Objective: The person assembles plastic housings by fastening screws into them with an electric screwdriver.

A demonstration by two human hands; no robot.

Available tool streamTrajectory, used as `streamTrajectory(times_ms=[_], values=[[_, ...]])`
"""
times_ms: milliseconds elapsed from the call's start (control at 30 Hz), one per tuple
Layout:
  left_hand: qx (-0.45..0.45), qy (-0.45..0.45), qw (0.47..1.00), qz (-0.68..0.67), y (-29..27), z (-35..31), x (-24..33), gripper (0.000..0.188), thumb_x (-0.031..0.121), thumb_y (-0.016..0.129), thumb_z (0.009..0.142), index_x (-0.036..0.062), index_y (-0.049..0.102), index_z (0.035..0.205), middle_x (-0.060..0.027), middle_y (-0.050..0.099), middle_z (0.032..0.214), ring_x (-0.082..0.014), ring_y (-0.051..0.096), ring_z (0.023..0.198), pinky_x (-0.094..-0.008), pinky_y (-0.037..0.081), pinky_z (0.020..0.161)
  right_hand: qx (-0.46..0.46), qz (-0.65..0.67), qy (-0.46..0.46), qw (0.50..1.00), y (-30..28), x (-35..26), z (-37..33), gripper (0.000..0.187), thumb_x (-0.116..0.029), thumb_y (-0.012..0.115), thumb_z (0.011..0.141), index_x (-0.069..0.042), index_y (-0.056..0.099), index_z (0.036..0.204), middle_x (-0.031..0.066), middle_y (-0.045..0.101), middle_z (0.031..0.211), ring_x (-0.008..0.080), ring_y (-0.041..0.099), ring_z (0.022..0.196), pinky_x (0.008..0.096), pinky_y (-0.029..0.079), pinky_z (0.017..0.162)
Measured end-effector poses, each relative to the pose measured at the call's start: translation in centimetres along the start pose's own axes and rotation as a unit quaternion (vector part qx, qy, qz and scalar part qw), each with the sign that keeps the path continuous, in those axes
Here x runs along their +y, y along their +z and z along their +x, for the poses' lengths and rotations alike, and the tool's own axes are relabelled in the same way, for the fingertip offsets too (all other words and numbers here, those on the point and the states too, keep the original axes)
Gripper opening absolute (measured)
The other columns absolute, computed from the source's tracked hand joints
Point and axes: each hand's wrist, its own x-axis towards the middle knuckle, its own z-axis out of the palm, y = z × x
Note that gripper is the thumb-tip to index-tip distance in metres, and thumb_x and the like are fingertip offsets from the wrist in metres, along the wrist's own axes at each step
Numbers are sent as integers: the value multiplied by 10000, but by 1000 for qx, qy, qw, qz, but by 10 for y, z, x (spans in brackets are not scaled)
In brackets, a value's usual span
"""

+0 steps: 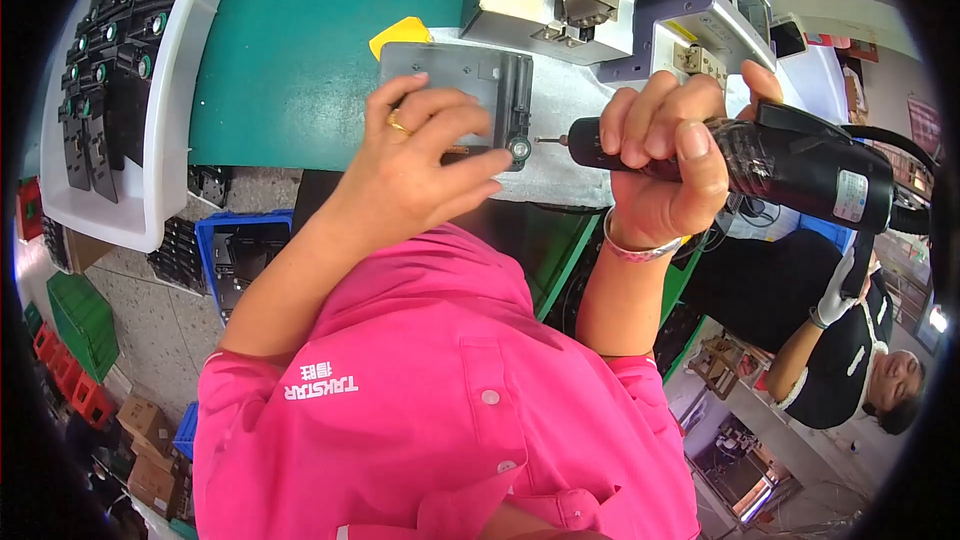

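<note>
A flat dark-grey device [438, 60] with a black bar and a round silver part along its right side lies on the bench. My left hand [425, 155] is over the device's near part, fingers apart and loosely bent, hiding much of its surface. The thumb reaches close to the round part; whether it presses there I cannot tell. In my right hand [672, 155] is a black electric screwdriver [800, 165], held sideways with tape wrapped round its body. Its thin bit [552, 140] points left at the device's edge, a short gap away.
A white tray [180, 90] of similar black parts stands left on the green mat [300, 60]. Metal fixtures [585, 0] rise behind the device, near a yellow piece [400, 36]. Blue crates [245, 225] sit lower left. Another person [850, 360] works at the right.
</note>
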Motion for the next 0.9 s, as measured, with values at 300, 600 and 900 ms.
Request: streamTrajectory(times_ms=[300,600,900], values=[[41,19,996,71,23,1,5,294,221,779,671,260,712,954,42,577,954,-154,559,1013,-475,262,1043,-22,-95,19,995,3,7,-4,523,-86,566,882,-104,345,1356,49,441,664,149,415,515,332,433,481],[42,14,997,62,24,-1,4,303,211,770,666,256,717,962,42,572,954,-155,555,1020,-472,264,1038,-36,-111,23,993,1,15,-7,510,-49,557,891,-103,357,1357,58,460,665,158,436,521,343,453,480],[37,8,998,45,25,-4,1,329,195,742,662,258,722,984,41,570,955,-156,548,1025,-474,266,1036,-53,-140,8,989,7,19,-7,554,-73,596,899,-97,332,1386,51,464,654,150,434,502,327,448,465]])
